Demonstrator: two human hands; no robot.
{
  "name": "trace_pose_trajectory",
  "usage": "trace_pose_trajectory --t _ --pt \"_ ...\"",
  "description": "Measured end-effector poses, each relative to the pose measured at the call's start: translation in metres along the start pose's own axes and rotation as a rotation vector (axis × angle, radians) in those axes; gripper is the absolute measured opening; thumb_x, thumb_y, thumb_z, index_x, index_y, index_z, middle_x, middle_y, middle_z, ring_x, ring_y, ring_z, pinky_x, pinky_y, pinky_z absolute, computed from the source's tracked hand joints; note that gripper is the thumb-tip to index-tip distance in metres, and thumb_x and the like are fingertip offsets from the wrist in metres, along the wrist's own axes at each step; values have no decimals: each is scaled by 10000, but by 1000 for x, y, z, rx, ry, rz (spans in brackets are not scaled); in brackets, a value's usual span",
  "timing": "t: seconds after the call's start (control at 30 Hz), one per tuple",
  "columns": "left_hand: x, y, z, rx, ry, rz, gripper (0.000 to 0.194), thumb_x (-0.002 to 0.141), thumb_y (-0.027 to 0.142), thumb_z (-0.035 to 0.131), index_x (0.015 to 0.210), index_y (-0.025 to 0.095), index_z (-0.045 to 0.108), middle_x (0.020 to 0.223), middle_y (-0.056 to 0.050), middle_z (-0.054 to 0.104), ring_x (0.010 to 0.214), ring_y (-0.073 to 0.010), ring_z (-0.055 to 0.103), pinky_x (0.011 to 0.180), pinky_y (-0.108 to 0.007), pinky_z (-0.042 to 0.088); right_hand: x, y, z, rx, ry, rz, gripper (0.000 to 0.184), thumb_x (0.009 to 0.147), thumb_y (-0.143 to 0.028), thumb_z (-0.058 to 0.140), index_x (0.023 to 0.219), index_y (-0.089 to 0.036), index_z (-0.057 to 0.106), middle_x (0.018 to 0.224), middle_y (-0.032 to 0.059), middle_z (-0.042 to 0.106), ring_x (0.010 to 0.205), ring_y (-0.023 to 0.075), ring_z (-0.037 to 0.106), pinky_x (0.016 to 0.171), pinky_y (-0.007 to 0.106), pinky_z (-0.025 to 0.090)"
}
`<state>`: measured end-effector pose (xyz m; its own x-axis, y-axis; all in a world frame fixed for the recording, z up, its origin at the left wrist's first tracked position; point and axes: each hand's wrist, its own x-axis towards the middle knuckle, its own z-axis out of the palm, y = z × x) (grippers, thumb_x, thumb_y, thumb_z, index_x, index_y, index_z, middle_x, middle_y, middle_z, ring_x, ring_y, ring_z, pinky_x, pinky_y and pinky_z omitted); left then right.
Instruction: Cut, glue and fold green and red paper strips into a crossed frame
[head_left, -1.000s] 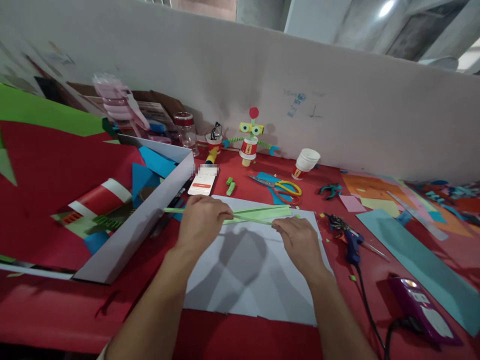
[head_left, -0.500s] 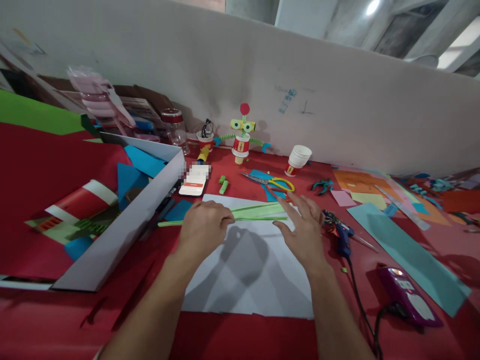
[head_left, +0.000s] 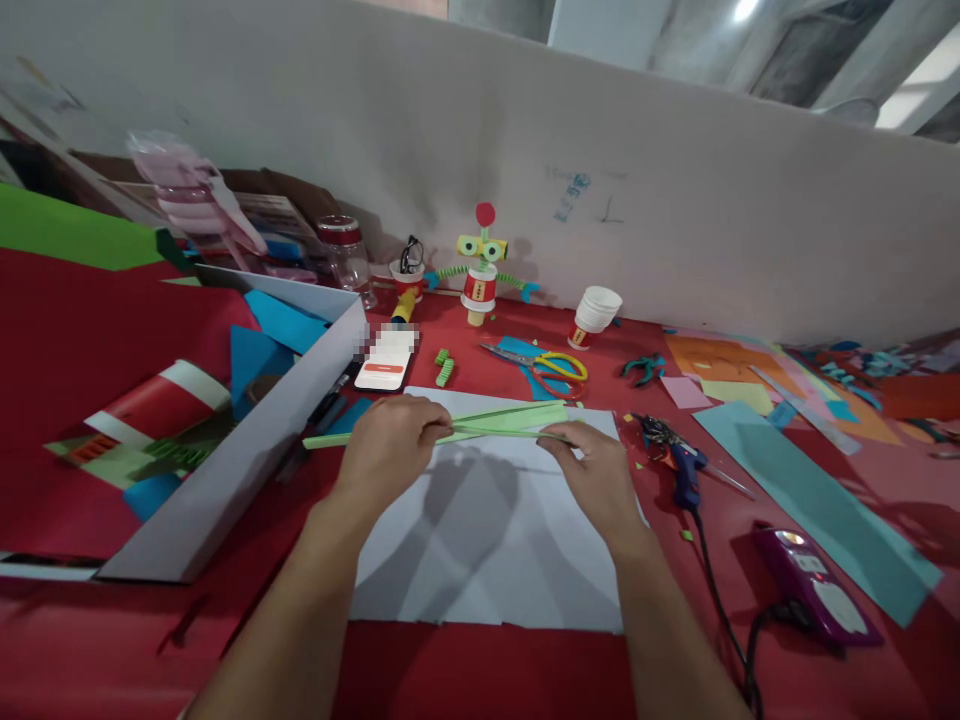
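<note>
Light green paper strips [head_left: 510, 418] stretch between my two hands, above a white sheet [head_left: 480, 530]. My left hand [head_left: 394, 440] is closed around them, and their left ends stick out past it. The fingers of my right hand [head_left: 589, 465] pinch the right end of the lower strip. Another, wider green strip passes just behind the pinched one. Beyond the sheet lie a short folded green paper spring [head_left: 445, 368] and scissors [head_left: 547, 365] with yellow and red handles on blue paper.
A paper-cup robot figure [head_left: 480, 285] stands by the wall, with stacked cups [head_left: 595, 315] to its right. A phone [head_left: 386, 360] lies left of the sheet. On the right are a blue glue gun [head_left: 686, 475], its cord and a purple device [head_left: 817, 585]. A box [head_left: 285, 440] borders the left.
My right hand has moved left and down, and its spread fingers have closed on the strip's end. My left hand has shifted slightly left with the strips.
</note>
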<state>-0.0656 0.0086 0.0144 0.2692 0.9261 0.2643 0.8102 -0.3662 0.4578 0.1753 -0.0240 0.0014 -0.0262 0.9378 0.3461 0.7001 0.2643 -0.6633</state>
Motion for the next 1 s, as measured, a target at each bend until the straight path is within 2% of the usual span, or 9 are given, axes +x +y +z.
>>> trace_pose_trajectory --t 0.13,0.23,0.3,0.43,0.57,0.67,0.87,0.93,1.0 --pt "1 -6 -4 -83 -58 -30 165 787 210 524 756 235 684 806 -28 719 735 -205 624 614 -288 407 3 4 -1 334 33 222 115 773 -305 637 783 -198 677 722 9 665 650 157 581 624 270 447" --pt "0 -4 -6 -138 -150 -54 150 789 229 526 742 232 668 746 -15 713 671 -188 621 583 -273 403 3 4 3 491 50 267 107 749 -297 636 730 -194 658 663 -6 628 600 133 545 584 253 432" --pt "-1 0 -5 -152 -188 -41 137 787 251 544 792 230 679 783 -21 725 695 -195 634 592 -273 415 3 2 5 546 44 284 114 741 -301 641 699 -195 647 643 -10 620 587 125 532 580 249 429" --pt "-3 13 3 -184 -167 32 184 787 286 576 904 230 706 928 -35 741 791 -207 654 642 -274 442 2 -4 10 559 0 298 129 732 -319 643 696 -195 648 621 -9 616 584 129 532 581 252 434" --pt "-5 26 10 -237 -125 40 177 817 265 546 855 244 718 829 -1 744 713 -171 644 596 -250 416 0 -8 14 546 -19 302 162 731 -348 637 716 -188 653 597 -11 603 578 131 536 570 248 425" --pt "-6 30 13 -277 -136 4 184 816 234 534 792 240 716 755 17 733 675 -154 633 590 -240 406 -1 -9 16 558 -10 321 163 723 -351 637 705 -188 641 575 -19 584 562 128 518 555 244 412" --pt "-6 32 12 -282 -139 -43 246 816 209 487 768 235 726 750 8 730 686 -161 632 588 -245 408 -1 -8 15 552 -19 325 176 728 -350 634 644 -198 602 540 -35 544 539 125 490 539 244 395" --pt "-6 34 11 -267 -148 -39 248 820 195 483 773 236 722 764 6 733 700 -163 638 590 -245 409 -1 -7 15 499 -25 314 194 754 -355 616 641 -199 594 527 -36 537 532 131 491 539 251 395" --pt "-6 35 12 -206 -146 -39 238 825 187 490 781 233 719 782 -5 737 718 -175 646 595 -252 409 -2 -6 14 360 18 230 183 791 -359 598 703 -201 624 620 -5 612 625 164 548 612 284 428"
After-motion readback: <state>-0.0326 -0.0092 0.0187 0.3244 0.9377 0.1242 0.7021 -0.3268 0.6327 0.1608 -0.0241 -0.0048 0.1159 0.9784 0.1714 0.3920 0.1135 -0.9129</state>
